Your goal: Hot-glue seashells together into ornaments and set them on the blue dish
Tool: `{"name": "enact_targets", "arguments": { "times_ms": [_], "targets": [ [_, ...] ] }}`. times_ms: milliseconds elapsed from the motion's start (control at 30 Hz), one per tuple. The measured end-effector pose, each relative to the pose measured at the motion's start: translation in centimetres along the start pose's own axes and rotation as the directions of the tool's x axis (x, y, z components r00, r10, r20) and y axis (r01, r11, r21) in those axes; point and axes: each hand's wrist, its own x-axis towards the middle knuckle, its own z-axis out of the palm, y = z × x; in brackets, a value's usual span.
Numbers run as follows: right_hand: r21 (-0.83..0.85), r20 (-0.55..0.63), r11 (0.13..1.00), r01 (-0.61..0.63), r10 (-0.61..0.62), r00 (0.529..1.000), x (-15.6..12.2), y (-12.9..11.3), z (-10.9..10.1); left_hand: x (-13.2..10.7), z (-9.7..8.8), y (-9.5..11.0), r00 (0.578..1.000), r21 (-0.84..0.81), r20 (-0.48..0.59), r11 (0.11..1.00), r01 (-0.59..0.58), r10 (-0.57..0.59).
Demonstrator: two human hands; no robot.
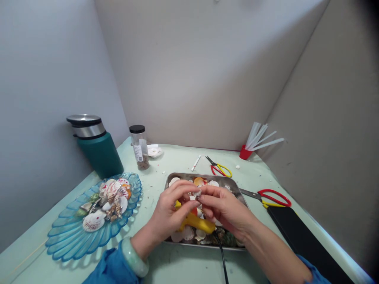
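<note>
Over a metal tray (205, 177) of seashells, my left hand (170, 213) and my right hand (225, 207) meet fingertip to fingertip. Both pinch a small shell (197, 193) between them. A yellow glue gun (195, 222) lies in the tray under my hands, its black cord (222, 258) trailing toward me. Shells (185, 234) fill the tray around it. To the left a blue glass shell-shaped plate (69, 236) carries a glued cluster of shells (108, 201).
A teal flask (96, 148) with a steel lid and a clear jar (139, 146) stand at the back left. Yellow-handled scissors (220, 169), a white pen (196, 162), a red cup of glue sticks (251, 145), red-handled scissors (271, 196) and a black slab (299, 236) lie around. Walls enclose the table.
</note>
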Motion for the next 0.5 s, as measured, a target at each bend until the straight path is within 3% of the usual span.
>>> {"name": "enact_targets", "arguments": {
  "times_ms": [133, 267, 400, 500],
  "targets": [
    [-0.021, 0.015, 1.000, 0.008, -0.008, 1.000, -0.02, 0.02, -0.15, 0.10, -0.07, -0.30, 0.986, -0.108, -0.050, 0.982, 0.154, -0.160],
    [-0.170, -0.042, 0.983, 0.073, -0.081, 0.996, -0.04, 0.05, 0.03, 0.26, -0.17, -0.38, 0.938, -0.239, -0.045, 0.916, 0.323, -0.342],
    [-0.376, -0.111, 0.918, 0.127, -0.180, 0.977, 0.01, 0.28, 0.33, 0.27, -0.16, -0.32, 0.912, -0.316, -0.019, 0.868, 0.384, -0.410],
    [-0.535, -0.144, 0.821, 0.199, -0.321, 0.936, -0.07, 0.63, 0.45, 0.32, -0.10, -0.33, 0.902, -0.343, -0.021, 0.851, 0.398, -0.430]
  ]
}}
